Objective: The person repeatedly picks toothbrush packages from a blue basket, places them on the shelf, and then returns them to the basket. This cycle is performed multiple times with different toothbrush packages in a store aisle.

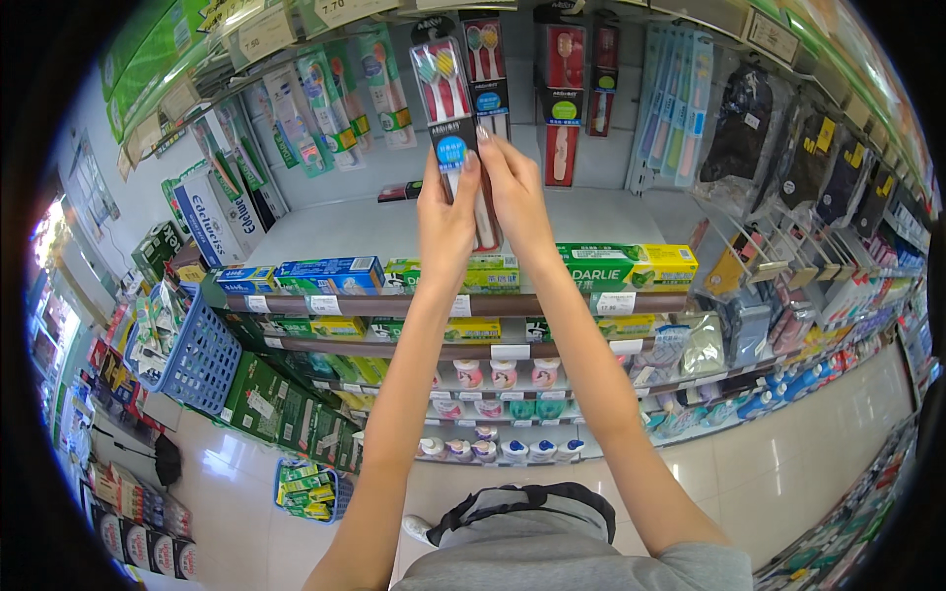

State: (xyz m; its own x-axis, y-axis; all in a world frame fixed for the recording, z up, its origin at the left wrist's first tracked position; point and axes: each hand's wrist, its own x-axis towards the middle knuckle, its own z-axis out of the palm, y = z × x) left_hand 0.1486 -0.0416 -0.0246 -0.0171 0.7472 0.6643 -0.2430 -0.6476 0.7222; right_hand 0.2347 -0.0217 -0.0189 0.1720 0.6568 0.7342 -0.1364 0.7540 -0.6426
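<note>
My left hand (pixel 447 210) grips a twin toothbrush pack (pixel 452 89), its thumb across the front below a round blue label. The pack has a black and red card under clear plastic, with two brush heads at the top. My right hand (pixel 517 192) is at the pack's right edge, fingertips against it and the other fingers curled out of sight. Just behind hangs a similar twin pack (pixel 485 55). To the right hang single toothbrush packs (pixel 565 103) on red cards. Another small pack (pixel 399 192) lies on the shelf (pixel 325 221) behind my left hand.
Darlie toothpaste boxes (pixel 624 267) line the shelf's front edge. Lower shelves carry pump bottles (pixel 543 449). At left stands a blue basket (pixel 199 354) of packs on green cartons (pixel 273 406); another basket (pixel 344 495) sits on the floor. Bagged socks (pixel 739 125) hang at right.
</note>
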